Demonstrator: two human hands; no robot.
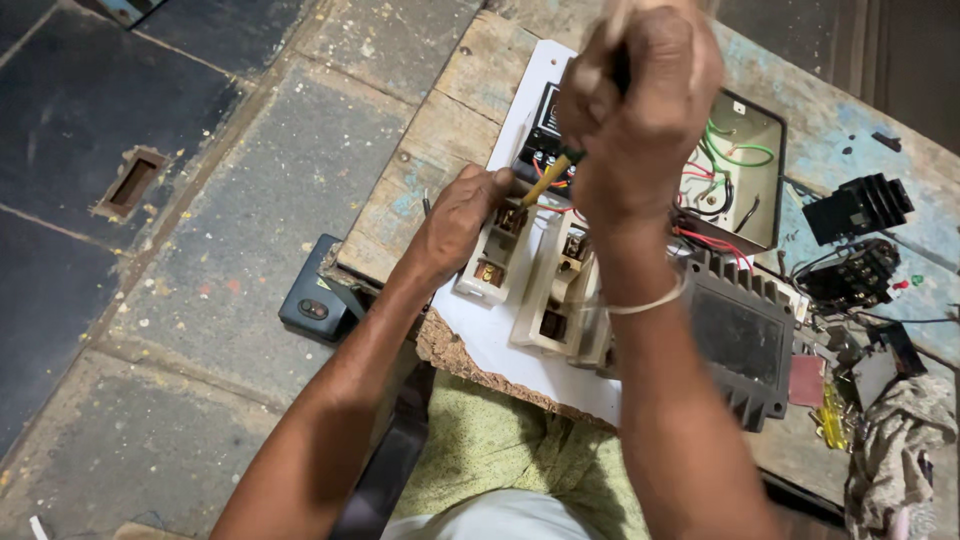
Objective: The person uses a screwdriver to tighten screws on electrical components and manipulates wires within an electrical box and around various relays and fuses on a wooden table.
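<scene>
Two hands work over one white board (480, 330) that lies on a worn wooden table (440, 130). On the board sit three cream switch blocks side by side: the left switch block (492, 262), a middle one (545, 300) and a third partly hidden behind the right forearm. One open metal box (745, 170) with green, red and black wires stands at the far end of the board, and one dark finned housing (740, 345) lies to the right of the blocks.

The right hand (640, 110) is raised over the board, its fingers closed in a fist around one screwdriver (548, 178); only the yellow-green part of the tool shows below the fist, slanting down and left, its tip at the top of the left switch block. The left hand (455, 220) rests on that same block, fingers curled over its left edge and thumb near the tool's tip, so the block lies just under and beside them.

Further right on the table lie two black finned parts (858, 208), a rag (895, 440) and small loose pieces. One dark phone-like object (312, 300) lies on the stone floor by the table's edge.
</scene>
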